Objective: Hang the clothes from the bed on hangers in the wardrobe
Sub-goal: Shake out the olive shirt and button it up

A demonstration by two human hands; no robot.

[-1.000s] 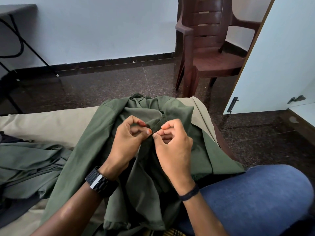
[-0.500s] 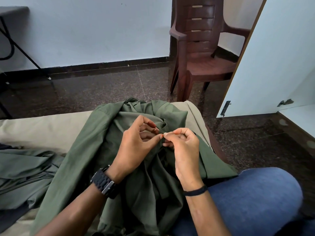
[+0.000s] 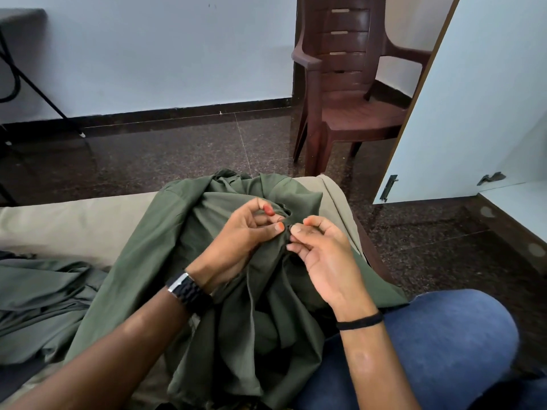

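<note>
The head view is showing the left hand (image 3: 239, 232) and the right hand (image 3: 322, 255) both pinching the same spot on the front of a green shirt (image 3: 260, 306), each grip grasping the cloth near what is looking like a button, though this part is too small to be sure. The shirt is lying partly on the bed (image 3: 68, 226) and partly over the person's lap, its long axis running from the lap toward the far edge of the bed, with the collar end seeming to point away. I am judging the task as only beginning: no hanger is visible, more green clothes (image 3: 38, 303) are waiting on the bed, and the open wardrobe (image 3: 485, 99) is standing near on the right.
</note>
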